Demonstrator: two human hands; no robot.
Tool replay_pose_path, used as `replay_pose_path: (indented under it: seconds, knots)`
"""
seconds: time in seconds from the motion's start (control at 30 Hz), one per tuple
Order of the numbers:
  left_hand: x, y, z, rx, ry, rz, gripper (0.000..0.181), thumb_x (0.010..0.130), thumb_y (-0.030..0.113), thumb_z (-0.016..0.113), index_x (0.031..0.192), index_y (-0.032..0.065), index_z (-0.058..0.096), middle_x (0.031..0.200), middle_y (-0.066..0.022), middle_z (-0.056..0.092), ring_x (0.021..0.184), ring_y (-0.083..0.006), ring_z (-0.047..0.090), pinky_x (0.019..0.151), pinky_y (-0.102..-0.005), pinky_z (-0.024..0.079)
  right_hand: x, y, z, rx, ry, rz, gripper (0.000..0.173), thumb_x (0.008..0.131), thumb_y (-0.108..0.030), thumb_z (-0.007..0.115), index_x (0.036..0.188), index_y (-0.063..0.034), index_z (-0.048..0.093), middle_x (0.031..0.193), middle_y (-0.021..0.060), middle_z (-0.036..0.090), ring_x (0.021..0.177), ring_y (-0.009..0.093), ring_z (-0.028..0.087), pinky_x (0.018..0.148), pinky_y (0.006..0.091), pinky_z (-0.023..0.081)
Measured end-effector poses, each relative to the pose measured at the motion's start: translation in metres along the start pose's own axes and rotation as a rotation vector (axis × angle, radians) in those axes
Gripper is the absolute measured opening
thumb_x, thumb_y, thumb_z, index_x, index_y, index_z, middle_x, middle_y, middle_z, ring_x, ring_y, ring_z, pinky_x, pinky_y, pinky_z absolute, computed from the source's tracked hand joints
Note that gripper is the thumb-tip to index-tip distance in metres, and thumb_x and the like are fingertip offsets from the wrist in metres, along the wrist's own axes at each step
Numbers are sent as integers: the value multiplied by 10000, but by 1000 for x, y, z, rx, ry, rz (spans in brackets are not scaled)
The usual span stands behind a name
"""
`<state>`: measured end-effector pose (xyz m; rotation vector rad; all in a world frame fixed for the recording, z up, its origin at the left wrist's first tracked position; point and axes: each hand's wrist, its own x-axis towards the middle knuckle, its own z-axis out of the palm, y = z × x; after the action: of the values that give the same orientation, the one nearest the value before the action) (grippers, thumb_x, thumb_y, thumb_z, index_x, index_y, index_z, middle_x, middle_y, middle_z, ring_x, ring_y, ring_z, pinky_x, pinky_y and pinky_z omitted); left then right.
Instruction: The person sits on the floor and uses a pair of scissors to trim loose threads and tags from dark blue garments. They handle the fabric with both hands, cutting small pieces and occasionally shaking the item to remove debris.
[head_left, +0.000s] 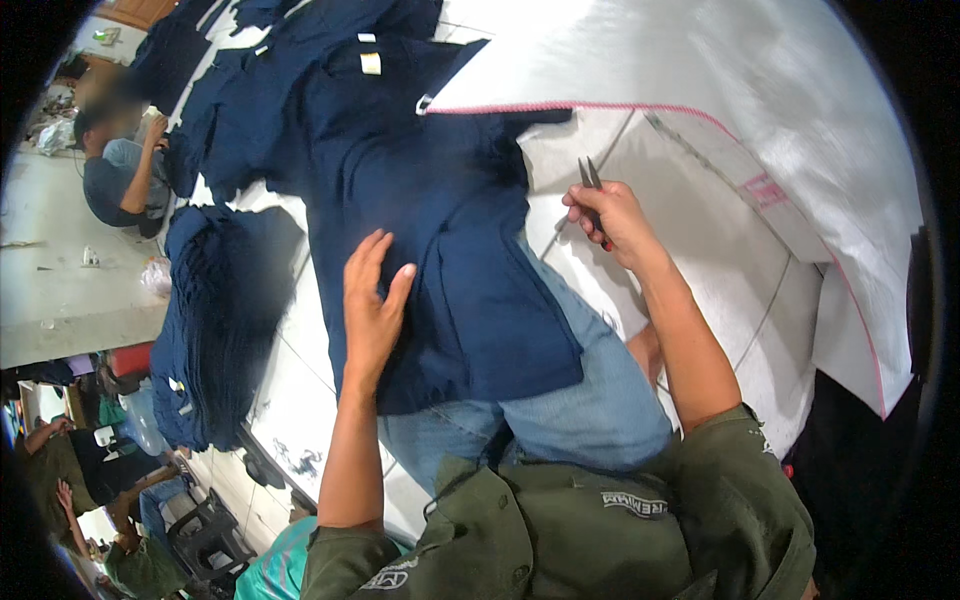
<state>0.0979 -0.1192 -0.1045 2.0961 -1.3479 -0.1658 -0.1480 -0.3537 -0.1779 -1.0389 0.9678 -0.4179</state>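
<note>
A navy blue short-sleeved shirt (480, 315) lies spread over my lap and the white tiled floor, its hem across my jeans. My left hand (373, 300) is at its left side, fingers spread, holding nothing; whether the palm presses on the cloth is hard to tell. To the right of the shirt, my right hand (609, 217) grips a pair of dark thread snips (590, 174). Their two pointed blades stand slightly apart and point away from me. A bit of red shows at the lower end of the handle, and my fingers hide the rest.
A thick stack of folded navy garments (217, 322) sits at the left. More navy garments (255, 112) lie beyond it. A white woven plastic sheet (720, 60) with pink edging covers the upper right. Another person (124, 172) sits at the far left; a black plastic stool (210, 536) stands lower left.
</note>
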Motion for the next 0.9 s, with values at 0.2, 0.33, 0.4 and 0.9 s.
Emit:
replay_pose_path:
  seconds: [0.2,0.33,0.4,0.9]
  knots:
    - [-72,38,-36,-81,-8,75,350,827,119,772,1152,29,680,1213,-139,638,1146,-307,597,979,-384,467,-113,-32,9,-227,-139,-14,247,928,-278,669,929,-32,688,721,10,632,517,37,432,445,199,286]
    - [-80,79,-30,-204,-65,220,319,823,126,774,1110,12,693,1108,-138,636,1048,-279,620,899,-359,485,-146,-37,3,-379,-309,-223,311,936,-299,688,1033,-4,694,842,33,658,715,77,536,642,220,417]
    - [-77,91,-22,-240,-102,299,354,793,139,797,1108,15,691,1072,-139,626,993,-286,620,863,-360,488,-157,-36,5,-477,-355,-337,326,937,-281,690,1075,14,683,900,41,656,801,100,570,733,244,457]
    - [-76,110,0,-437,-161,144,129,846,61,740,942,-17,704,896,-70,629,738,-176,575,649,-302,458,-169,-24,15,-170,-79,-149,130,835,-163,746,872,-42,720,765,19,666,717,102,585,687,253,419]
